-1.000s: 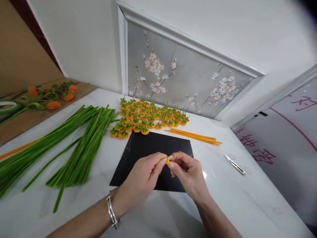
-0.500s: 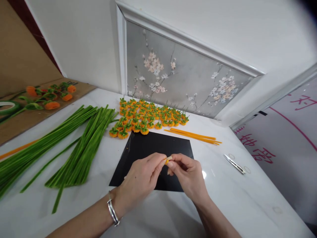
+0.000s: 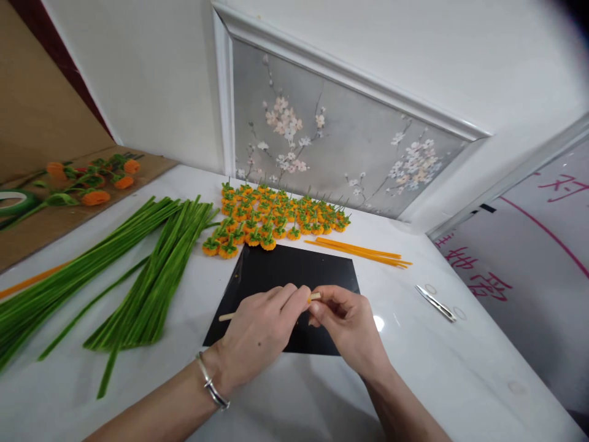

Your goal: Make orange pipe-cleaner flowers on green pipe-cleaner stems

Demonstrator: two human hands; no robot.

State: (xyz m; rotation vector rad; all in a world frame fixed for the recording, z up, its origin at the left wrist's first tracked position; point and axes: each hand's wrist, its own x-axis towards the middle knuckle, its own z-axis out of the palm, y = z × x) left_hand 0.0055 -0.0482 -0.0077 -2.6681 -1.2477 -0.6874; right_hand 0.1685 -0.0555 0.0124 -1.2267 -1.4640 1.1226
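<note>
My left hand (image 3: 264,325), with a silver bangle at the wrist, is closed around a thin pale wooden stick (image 3: 226,317). The stick's tail sticks out on the left, its other end shows by my fingertips, and a bit of orange fuzzy pipe cleaner (image 3: 309,300) sits against it. My right hand (image 3: 347,322) is pinched at the stick's right end; whatever lies between its fingertips is hidden. Both hands are over a black mat (image 3: 294,264). Just behind the mat stand several small orange pumpkin-like pieces with green tops (image 3: 267,239).
On the left lie bundles of green pipe cleaners (image 3: 151,288). Orange pipe cleaners (image 3: 359,250) and tweezers (image 3: 435,303) are to the right. A brown board (image 3: 151,175) holds orange flowers (image 3: 96,197) and a roll of green tape (image 3: 18,201). A whiteboard (image 3: 529,307) borders the right.
My left hand has rolled over slightly, and the stick's left tail now shows plainly beyond it. More of the pale right end is exposed between my hands.
</note>
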